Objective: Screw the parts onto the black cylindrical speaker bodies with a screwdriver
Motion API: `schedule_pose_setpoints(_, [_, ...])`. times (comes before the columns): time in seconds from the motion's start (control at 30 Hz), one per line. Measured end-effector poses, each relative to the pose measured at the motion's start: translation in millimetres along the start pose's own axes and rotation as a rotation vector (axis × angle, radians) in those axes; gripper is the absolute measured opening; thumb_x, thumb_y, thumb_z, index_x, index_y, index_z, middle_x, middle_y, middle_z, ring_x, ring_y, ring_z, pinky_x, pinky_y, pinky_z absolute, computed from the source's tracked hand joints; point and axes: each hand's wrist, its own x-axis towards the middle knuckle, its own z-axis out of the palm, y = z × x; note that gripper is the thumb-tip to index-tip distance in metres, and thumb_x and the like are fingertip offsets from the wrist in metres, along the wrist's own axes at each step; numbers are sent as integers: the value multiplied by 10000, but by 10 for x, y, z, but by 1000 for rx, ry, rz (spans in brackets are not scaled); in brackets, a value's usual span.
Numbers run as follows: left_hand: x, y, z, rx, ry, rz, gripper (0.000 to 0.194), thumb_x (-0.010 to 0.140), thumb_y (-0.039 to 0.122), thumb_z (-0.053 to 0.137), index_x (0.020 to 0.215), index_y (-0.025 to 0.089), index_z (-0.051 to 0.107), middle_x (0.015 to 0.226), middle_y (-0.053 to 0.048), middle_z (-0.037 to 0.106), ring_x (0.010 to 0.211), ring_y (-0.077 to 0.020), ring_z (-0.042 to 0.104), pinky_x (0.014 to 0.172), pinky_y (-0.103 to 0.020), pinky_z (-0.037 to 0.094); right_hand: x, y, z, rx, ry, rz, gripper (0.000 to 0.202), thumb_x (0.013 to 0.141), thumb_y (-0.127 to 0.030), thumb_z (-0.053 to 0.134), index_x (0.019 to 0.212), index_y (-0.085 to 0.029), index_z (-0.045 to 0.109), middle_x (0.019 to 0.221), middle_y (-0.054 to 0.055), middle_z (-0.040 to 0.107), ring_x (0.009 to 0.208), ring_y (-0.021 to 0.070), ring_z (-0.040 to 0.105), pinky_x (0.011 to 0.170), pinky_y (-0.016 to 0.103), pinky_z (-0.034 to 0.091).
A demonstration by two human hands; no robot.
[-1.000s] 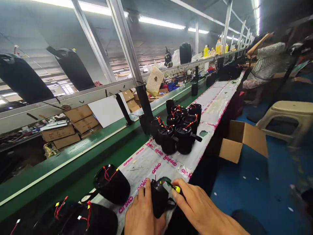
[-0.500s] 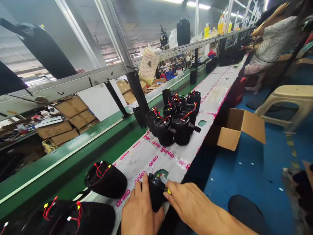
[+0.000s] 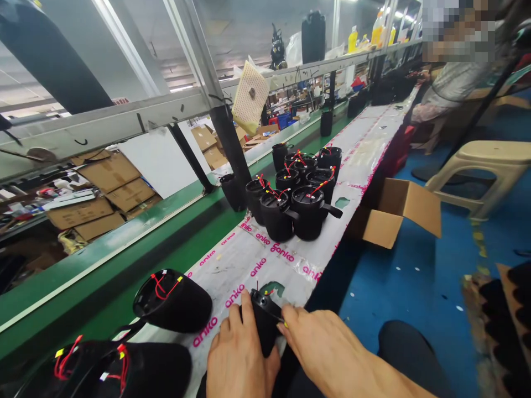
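My left hand [image 3: 238, 351] is wrapped round a small black plastic housing [image 3: 265, 320], holding it tilted over the bench sheet. Thin red wire and a yellow tag show at the housing's top. My right hand [image 3: 319, 337] is closed in a pinch against the housing's right side. A sliver of yellow shows at its fingertips; what the fingers hold is mostly hidden. To the left lies a black cylindrical shell [image 3: 176, 301] on its side, red wires in its mouth. Nearer me are more black shells [image 3: 153, 367] with red wires and yellow and white connectors.
A group of black handled shells [image 3: 309, 213] stands farther along the pink-printed white sheet [image 3: 259, 251]. A green conveyor strip [image 3: 166, 235] runs alongside. An open cardboard box [image 3: 384, 226] and a beige stool [image 3: 481, 160] are at right. Another person [image 3: 452, 88] works at the far end.
The view has shifted slightly, so the bench and shells sit a little left and higher. Both hands keep almost the same place on the housing; less yellow shows at my right fingertips.
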Motion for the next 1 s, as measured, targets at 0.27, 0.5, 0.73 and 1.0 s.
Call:
schedule_pose_setpoints(0.27, [38,92,-54,84,-62,-3,793,767,348,732,1441,50,439,1104,-142,645,915,-271,657,770,-368,552,149,-39,-132,-55,-115,9,135,921,-204,619,1033,-131,637,648,51,704,525,253,696,384,334,245])
schedule_pose_setpoints(0.5, [49,56,-31,94,8,-33,692,826,321,625,1442,74,427,1071,-110,647,861,-251,685,676,-329,537,85,6,-87,149,5,32,128,1001,-258,511,994,-170,604,732,38,713,621,254,712,483,323,375])
schedule_pose_setpoints(0.73, [5,75,-55,73,37,-43,723,801,296,656,1449,87,412,1029,-70,616,863,-234,683,724,-326,542,-16,117,-109,300,103,56,200,1055,-292,376,954,-217,532,735,10,671,675,226,691,571,315,368])
schedule_pose_setpoints(1.0, [-16,97,-56,89,60,-32,667,857,344,604,1440,82,412,1038,-97,621,868,-235,663,706,-316,509,18,21,-119,214,92,-32,168,1037,-236,399,960,-193,542,717,22,669,618,226,680,526,329,329])
